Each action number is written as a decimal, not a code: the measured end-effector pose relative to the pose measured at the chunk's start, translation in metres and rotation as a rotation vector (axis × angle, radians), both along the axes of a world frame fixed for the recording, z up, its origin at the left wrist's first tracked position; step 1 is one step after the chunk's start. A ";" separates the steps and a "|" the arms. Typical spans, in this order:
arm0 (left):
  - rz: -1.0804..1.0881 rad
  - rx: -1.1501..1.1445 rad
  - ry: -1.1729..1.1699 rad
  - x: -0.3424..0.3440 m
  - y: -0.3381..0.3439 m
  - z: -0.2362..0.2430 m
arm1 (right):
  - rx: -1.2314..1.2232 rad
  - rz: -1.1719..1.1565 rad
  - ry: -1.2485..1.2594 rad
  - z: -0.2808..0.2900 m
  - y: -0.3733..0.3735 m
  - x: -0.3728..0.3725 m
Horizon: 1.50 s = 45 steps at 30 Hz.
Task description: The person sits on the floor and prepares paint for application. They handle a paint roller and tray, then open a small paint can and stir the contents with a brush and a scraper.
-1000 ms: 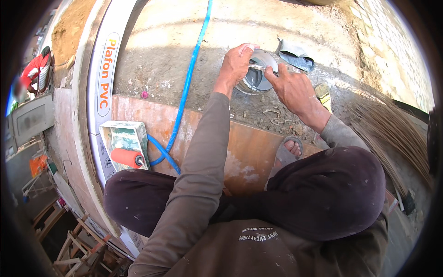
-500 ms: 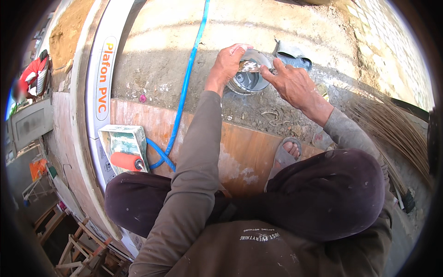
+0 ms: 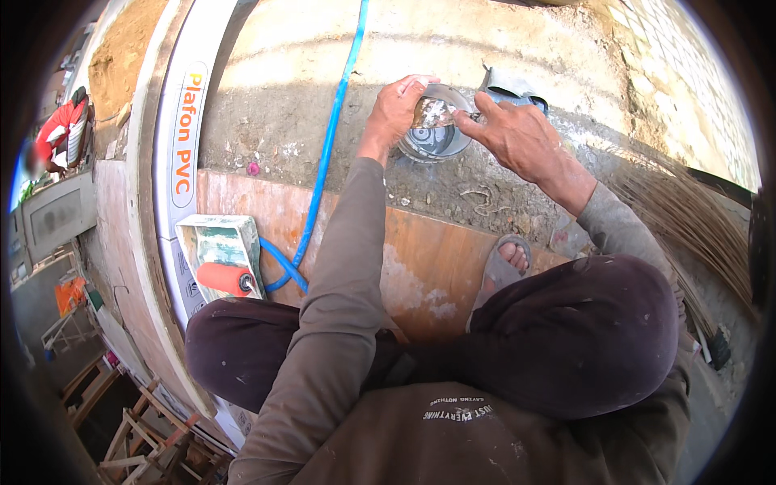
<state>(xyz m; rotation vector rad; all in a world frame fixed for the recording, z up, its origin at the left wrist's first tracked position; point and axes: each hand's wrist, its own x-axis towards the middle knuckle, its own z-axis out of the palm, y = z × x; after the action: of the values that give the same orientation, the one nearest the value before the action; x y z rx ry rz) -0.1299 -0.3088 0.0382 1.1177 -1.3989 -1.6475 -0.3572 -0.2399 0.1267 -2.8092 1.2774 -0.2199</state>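
Note:
A round can point(image 3: 422, 155) with grey paint inside stands on the dirt ground ahead of me. My left hand point(image 3: 396, 113) is closed on the can's left rim, its thumb along the top. In my right hand point(image 3: 521, 141) is a scraper point(image 3: 434, 113) with a flat blade smeared white and brown. The blade lies across the can's mouth, over the paint. Its handle is mostly hidden by my fingers. Just behind my right hand lies a crumpled grey container point(image 3: 513, 85).
A paint tray point(image 3: 242, 234) with an orange roller point(image 3: 222, 278) sits to the left, beside a blue hose point(image 3: 327, 145). Long white panels point(image 3: 171, 162) run along the left. Thin sticks point(image 3: 687, 218) lie right. A wooden board point(image 3: 436, 242) is under my foot. Another person point(image 3: 61, 129) is far left.
The scraper blade has turned so more of its smeared face shows over the can. My right hand has shifted slightly right. My left hand stays on the can.

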 end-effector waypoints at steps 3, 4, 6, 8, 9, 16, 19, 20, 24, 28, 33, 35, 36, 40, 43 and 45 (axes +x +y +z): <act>-0.027 -0.006 -0.094 -0.004 0.001 0.000 | -0.034 0.033 0.014 -0.014 -0.010 0.003; -0.044 -0.001 -0.131 -0.010 0.002 0.002 | -0.023 0.034 0.033 -0.021 -0.014 0.002; -0.093 -0.026 -0.167 -0.020 0.004 0.014 | 0.061 -0.036 0.049 -0.028 -0.021 -0.005; -0.132 -0.027 -0.159 -0.024 0.007 0.016 | 0.135 -0.083 0.070 -0.032 -0.014 -0.007; -0.136 -0.024 -0.141 -0.021 0.008 0.014 | 0.156 -0.086 0.076 -0.032 -0.005 -0.002; -0.072 0.006 -0.104 -0.020 0.005 0.011 | 0.036 -0.116 0.108 -0.007 0.010 -0.008; -0.136 -0.132 -0.323 -0.037 0.010 0.014 | 0.065 -0.139 0.126 -0.028 0.008 -0.006; -0.144 -0.105 -0.286 -0.039 0.006 0.017 | 0.094 -0.172 0.122 -0.032 0.006 -0.007; -0.136 -0.067 -0.215 -0.031 0.003 0.011 | 0.121 -0.103 0.110 -0.026 0.008 0.003; -0.084 -0.052 -0.148 -0.023 0.002 0.006 | -0.121 0.018 0.031 0.006 0.011 -0.004; -0.140 -0.123 -0.233 -0.029 0.003 0.010 | 0.085 -0.152 0.137 -0.025 -0.003 -0.022; -0.124 -0.130 -0.255 -0.039 0.008 0.015 | 0.167 -0.234 0.117 -0.036 0.007 -0.016; -0.122 -0.122 -0.244 -0.037 0.008 0.014 | 0.199 -0.273 0.106 -0.039 0.010 -0.012; -0.107 -0.102 -0.223 -0.032 0.009 0.014 | 0.218 -0.234 0.104 -0.022 0.025 -0.005; -0.075 -0.081 -0.209 -0.029 0.012 0.011 | 0.106 -0.207 0.139 0.000 0.023 -0.001; -0.085 -0.097 -0.239 -0.030 0.016 0.011 | 0.122 -0.231 0.220 -0.004 0.019 -0.002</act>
<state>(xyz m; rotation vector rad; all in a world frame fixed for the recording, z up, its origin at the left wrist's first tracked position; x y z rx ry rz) -0.1602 -0.2924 0.0494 1.2454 -1.6803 -1.5248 -0.3591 -0.2205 0.1231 -2.6385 1.6019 0.1598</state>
